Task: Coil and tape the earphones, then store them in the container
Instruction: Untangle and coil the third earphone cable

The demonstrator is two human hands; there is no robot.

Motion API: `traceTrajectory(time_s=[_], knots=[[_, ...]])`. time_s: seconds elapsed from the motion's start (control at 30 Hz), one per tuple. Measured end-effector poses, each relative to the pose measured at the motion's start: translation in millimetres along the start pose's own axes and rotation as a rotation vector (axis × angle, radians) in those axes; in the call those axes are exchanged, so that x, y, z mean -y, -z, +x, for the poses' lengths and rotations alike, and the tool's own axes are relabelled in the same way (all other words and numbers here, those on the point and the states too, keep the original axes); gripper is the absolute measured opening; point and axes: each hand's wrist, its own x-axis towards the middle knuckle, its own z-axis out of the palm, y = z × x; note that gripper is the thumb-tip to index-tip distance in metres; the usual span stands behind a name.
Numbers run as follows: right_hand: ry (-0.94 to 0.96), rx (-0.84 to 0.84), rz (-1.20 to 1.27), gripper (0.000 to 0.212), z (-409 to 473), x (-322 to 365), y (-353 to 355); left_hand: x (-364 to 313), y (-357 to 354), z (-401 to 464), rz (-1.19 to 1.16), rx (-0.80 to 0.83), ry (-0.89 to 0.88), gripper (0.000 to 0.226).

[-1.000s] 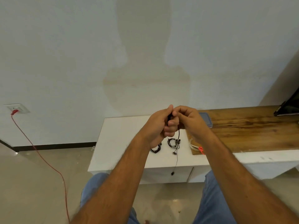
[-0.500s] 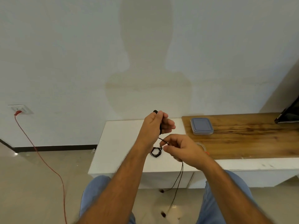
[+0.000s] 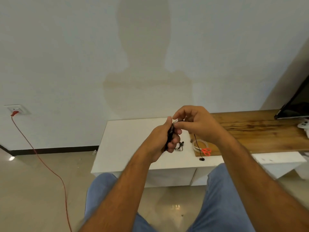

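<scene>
The left hand (image 3: 164, 138) is curling its fingers round a black bundle of earphones (image 3: 170, 135), held upright above the white cabinet (image 3: 127, 141), while the right hand (image 3: 195, 124) is pinching the cord at the bundle's top with thumb and forefinger, a loose end hanging down to a small plug (its tip blurred). Just beyond the hands, another coiled black earphone set (image 3: 179, 147), a clear tape roll (image 3: 199, 145) and orange scissors (image 3: 206, 151) are lying where the cabinet meets a wooden top (image 3: 259, 133). A red cable (image 3: 41, 161) is trailing from a wall socket (image 3: 16, 110) across the floor, and a dark screen (image 3: 296, 104) is leaning at the far right.
</scene>
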Motion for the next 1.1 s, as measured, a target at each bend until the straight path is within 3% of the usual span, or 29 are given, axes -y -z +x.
traceTrajectory(time_s=[0.1,0.33,0.43,0.53,0.7,0.83,1.1], knots=[[-0.013,-0.024,0.108,0.004,-1.9,-9.1,0.1,-1.5,-3.6,-4.8,-0.129,0.067,0.034,0.049],[-0.054,-0.125,0.444,0.015,-10.7,-26.1,-9.5,-9.1,-11.3,-6.6,-0.329,0.190,0.065,0.045],[-0.062,-0.114,0.534,0.007,-14.2,-30.9,-14.4,-12.2,-17.8,-5.0,-0.382,0.203,0.058,0.044],[-0.097,-0.114,0.622,0.011,-18.3,-36.5,-22.1,-16.0,-26.2,-2.5,-0.406,0.134,0.047,0.043],[-0.134,-0.068,0.677,0.042,-29.7,-46.4,-35.3,-21.4,-37.1,0.9,-0.455,-0.016,0.002,0.041],[-0.119,-0.009,0.643,0.023,-37.3,-51.4,-31.5,-26.1,-44.1,2.3,-0.390,-0.136,-0.062,0.039],[-0.136,0.112,0.382,0.017,-45.7,-42.9,-24.3,-38.6,-47.3,5.5,-0.279,-0.364,-0.166,0.038]])
